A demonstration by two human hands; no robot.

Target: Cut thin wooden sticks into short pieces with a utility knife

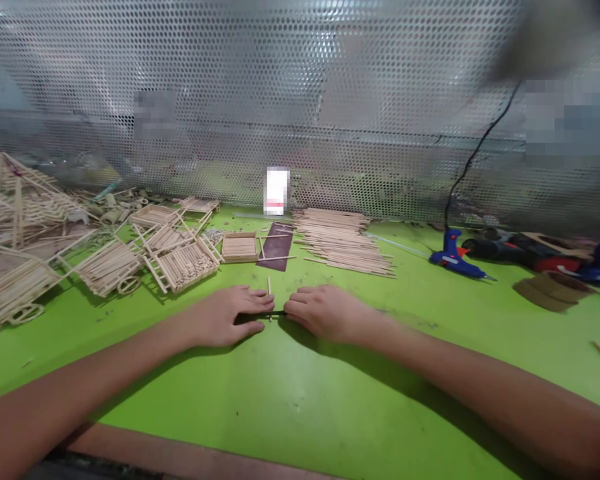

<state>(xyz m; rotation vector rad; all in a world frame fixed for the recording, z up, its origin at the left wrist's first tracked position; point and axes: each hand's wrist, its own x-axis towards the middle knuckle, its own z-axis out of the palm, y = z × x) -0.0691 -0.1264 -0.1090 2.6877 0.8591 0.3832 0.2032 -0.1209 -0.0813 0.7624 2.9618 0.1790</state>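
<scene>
My left hand [233, 312] lies low on the green table, fingers stretched out and thumb apart, fingertips over a short thin wooden stick [269, 285]. The stick points away from me, and its near end shows just below the fingers. A thin black blade-like tool [279, 313] crosses the stick. My right hand [327, 312] is closed on this tool, fingers curled together; most of it is hidden in the hand. The tool's left end reaches between my left thumb and fingers.
Beyond my hands lie a dark flat plate [276, 250], a small stick tray [239, 247] and a stick pile [343, 240]. Stick-built carts [183, 263] crowd the left. Right are a blue glue gun [455, 257] and brown tape roll [550, 291]. A perforated metal screen [240, 80] stands behind.
</scene>
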